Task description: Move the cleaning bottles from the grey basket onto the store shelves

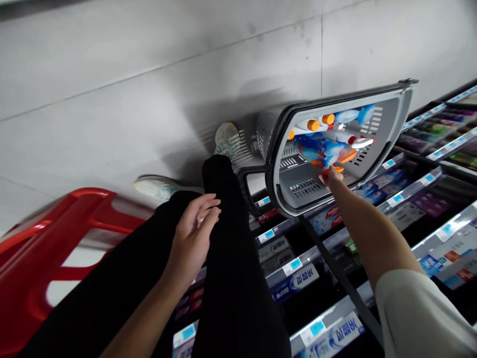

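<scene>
The grey tiled floor [149, 74] filled the upper left of the view, running along one side of the gray plastic shopping basket with a black rim [335, 102]. Beyond the basket's lower edge stood long black store shelving with pale price rails [410, 189], stocked with rows of boxed toothpaste in blue and white cartons [294, 282]. A glossy red plastic shopping cart [33, 278] sat well to the left of the basket, and black trousers [234, 298] ran up toward it, ending in pale sneakers [227, 139] just beside its far end.

Inside the basket lay white bottles with orange caps [309, 124] and blue-and-orange packages [320, 146]. The bare right arm, in a loose off-white sleeve [417, 318], reached to the basket's near opening. The right hand [331, 178] had its fingers bunched narrowly at a small orange piece [331, 170] inside the rim; whether they gripped it, I could not tell. The left hand [194, 236], beside the basket, rested against the black trousers, its fingers [208, 201] loosely curled and holding nothing.
</scene>
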A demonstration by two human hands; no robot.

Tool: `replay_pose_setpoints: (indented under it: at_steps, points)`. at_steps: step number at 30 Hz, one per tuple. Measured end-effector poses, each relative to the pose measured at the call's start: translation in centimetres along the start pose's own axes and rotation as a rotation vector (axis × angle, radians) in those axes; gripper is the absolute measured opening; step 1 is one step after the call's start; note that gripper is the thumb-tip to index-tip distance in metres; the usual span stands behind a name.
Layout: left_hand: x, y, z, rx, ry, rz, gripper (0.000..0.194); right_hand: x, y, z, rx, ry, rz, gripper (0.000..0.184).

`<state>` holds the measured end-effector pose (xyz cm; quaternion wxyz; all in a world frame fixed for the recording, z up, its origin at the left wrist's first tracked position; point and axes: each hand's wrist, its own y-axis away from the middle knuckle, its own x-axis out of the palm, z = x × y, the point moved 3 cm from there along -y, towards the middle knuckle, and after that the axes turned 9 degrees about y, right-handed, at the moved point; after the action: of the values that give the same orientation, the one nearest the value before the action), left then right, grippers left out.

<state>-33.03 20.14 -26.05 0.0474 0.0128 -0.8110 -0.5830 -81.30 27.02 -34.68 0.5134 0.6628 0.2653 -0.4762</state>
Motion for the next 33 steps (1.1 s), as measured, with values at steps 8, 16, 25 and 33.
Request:
replay_pose_setpoints:
  at_steps: [8,16,25,33]
  points:
    - [0.6,0.5,-1.8,0.008,-0.026,0.027,0.056,-0.9,2.4,-1.2,0.003,0.024,0.063,0.023]
    - [0.0,2.3,-2.3,0.072,0.008,0.105,0.052,-8.4,10.4,-3.2,-0.150,0.034,0.108,0.010]
    - [-1.8,4.0,-0.4,0.082,0.067,0.170,0.049,-19.9,28.0,-5.9,-0.542,0.066,0.090,0.035]
    - [-3.1,4.5,0.8,-0.189,0.450,0.360,0.060,-19.8,40.1,-3.2,-0.671,0.181,0.366,0.038]
